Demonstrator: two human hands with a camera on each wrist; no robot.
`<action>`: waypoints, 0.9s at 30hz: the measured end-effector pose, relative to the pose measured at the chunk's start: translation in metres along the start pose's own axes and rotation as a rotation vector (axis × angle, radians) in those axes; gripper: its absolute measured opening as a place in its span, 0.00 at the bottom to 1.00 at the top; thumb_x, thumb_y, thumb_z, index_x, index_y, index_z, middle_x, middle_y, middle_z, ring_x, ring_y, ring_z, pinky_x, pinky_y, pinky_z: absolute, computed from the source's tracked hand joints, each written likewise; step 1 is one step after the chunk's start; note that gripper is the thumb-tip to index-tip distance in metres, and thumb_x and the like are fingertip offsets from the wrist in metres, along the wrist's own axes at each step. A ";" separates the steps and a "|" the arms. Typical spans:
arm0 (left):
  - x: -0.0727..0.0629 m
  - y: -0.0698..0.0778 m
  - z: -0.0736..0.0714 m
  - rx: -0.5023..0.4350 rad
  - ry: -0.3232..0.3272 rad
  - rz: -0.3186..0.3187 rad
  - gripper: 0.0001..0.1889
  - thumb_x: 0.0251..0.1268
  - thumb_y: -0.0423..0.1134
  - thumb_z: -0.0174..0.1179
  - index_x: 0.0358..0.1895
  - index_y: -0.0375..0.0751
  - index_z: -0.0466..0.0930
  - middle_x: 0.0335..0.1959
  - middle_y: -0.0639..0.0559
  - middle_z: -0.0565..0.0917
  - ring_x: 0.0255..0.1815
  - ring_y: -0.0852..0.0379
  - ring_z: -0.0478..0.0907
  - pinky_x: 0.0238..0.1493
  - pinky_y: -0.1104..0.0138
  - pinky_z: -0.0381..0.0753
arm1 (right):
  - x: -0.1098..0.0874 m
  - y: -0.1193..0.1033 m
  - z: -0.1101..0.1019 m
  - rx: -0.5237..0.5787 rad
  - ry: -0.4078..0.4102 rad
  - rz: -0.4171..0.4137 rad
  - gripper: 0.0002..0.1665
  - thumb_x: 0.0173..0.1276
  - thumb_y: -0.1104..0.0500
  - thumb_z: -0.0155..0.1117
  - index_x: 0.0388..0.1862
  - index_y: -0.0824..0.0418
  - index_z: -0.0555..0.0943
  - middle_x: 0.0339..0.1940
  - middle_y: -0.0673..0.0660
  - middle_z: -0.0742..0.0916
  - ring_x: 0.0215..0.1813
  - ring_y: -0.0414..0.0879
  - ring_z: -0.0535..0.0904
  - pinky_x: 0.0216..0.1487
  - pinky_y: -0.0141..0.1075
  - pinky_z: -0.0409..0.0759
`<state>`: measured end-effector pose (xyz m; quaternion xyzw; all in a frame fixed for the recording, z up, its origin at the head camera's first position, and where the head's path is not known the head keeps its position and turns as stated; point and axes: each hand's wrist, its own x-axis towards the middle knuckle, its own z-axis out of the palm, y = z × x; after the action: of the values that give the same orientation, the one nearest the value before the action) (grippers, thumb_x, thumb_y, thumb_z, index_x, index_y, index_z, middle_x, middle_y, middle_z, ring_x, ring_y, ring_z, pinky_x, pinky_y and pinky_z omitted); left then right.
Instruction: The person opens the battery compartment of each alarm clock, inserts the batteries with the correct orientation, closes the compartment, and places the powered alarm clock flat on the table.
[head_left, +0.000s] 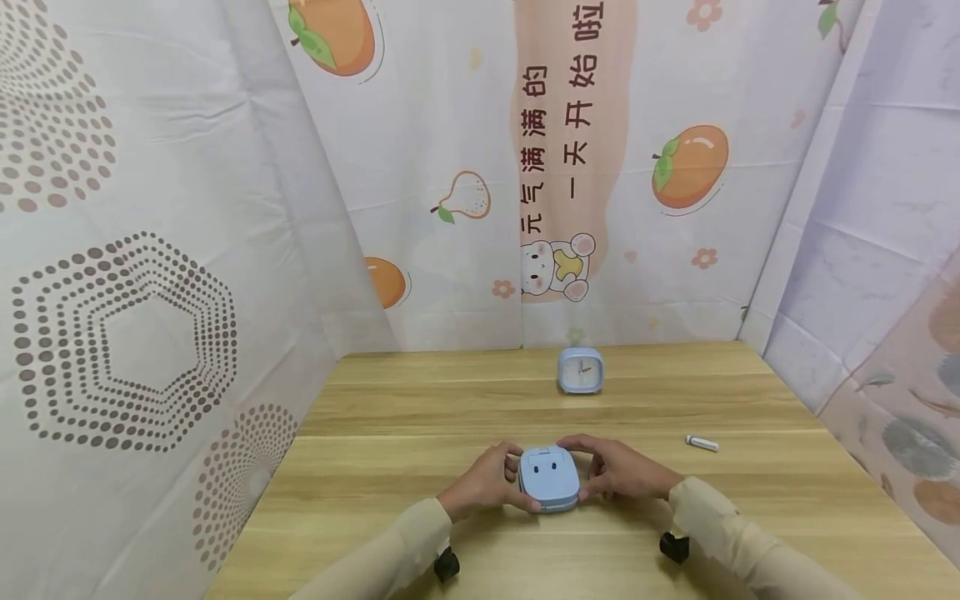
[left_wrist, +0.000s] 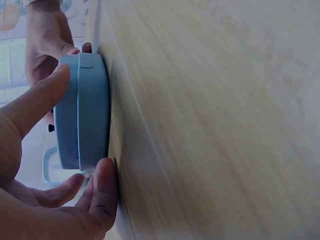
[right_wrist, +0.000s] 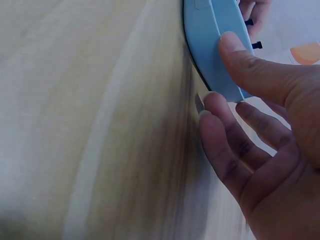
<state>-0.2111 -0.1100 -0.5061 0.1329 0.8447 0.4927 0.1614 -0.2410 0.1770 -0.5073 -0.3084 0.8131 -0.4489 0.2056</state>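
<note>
A light blue alarm clock [head_left: 550,477] with rounded corners lies on the wooden table, its back up and its face hidden. Two small black knobs [right_wrist: 257,45] stick out of that back. My left hand [head_left: 491,479] holds the clock's left side, the thumb at the near corner and the fingers toward the far one. On the opposite side my right hand [head_left: 618,468] grips it likewise, with the thumb [right_wrist: 235,52] pressed on the casing. In the left wrist view, the clock's side wall [left_wrist: 92,112] shows a seam along it.
A second light blue clock [head_left: 581,371] stands upright at the back of the table [head_left: 420,400], its dial facing me. A small white cylinder [head_left: 702,443], resembling a battery, lies to the right. Printed curtains [head_left: 442,117] enclose the back and both sides.
</note>
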 end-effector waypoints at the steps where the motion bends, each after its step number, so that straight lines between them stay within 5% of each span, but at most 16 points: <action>1: 0.001 -0.001 0.000 -0.004 -0.002 0.008 0.42 0.43 0.37 0.85 0.64 0.37 0.72 0.47 0.52 0.80 0.48 0.54 0.75 0.52 0.58 0.78 | 0.001 0.000 -0.001 0.002 -0.004 -0.002 0.47 0.64 0.56 0.77 0.79 0.56 0.67 0.74 0.63 0.74 0.30 0.45 0.80 0.26 0.38 0.82; 7: 0.005 -0.001 0.000 0.022 -0.001 0.050 0.43 0.42 0.35 0.85 0.66 0.36 0.74 0.45 0.54 0.81 0.44 0.57 0.79 0.49 0.62 0.81 | 0.006 0.004 -0.004 -0.043 -0.006 -0.010 0.48 0.62 0.54 0.79 0.78 0.56 0.68 0.72 0.62 0.76 0.31 0.45 0.79 0.27 0.36 0.81; 14: 0.007 0.002 -0.002 0.022 -0.014 0.071 0.42 0.43 0.31 0.84 0.67 0.35 0.76 0.48 0.53 0.83 0.47 0.58 0.81 0.51 0.64 0.83 | 0.009 0.009 0.000 -0.130 0.054 -0.039 0.52 0.52 0.48 0.85 0.75 0.54 0.72 0.48 0.54 0.82 0.38 0.44 0.76 0.36 0.34 0.77; 27: 0.019 0.003 -0.022 0.048 -0.183 0.167 0.37 0.53 0.30 0.78 0.70 0.42 0.76 0.62 0.53 0.81 0.51 0.61 0.82 0.53 0.70 0.82 | 0.002 0.001 0.020 -0.225 0.159 -0.025 0.56 0.50 0.41 0.85 0.75 0.56 0.71 0.49 0.51 0.80 0.48 0.44 0.74 0.50 0.36 0.72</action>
<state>-0.2371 -0.1183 -0.4964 0.2508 0.8240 0.4700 0.1931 -0.2301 0.1643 -0.5184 -0.3032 0.8681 -0.3803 0.0990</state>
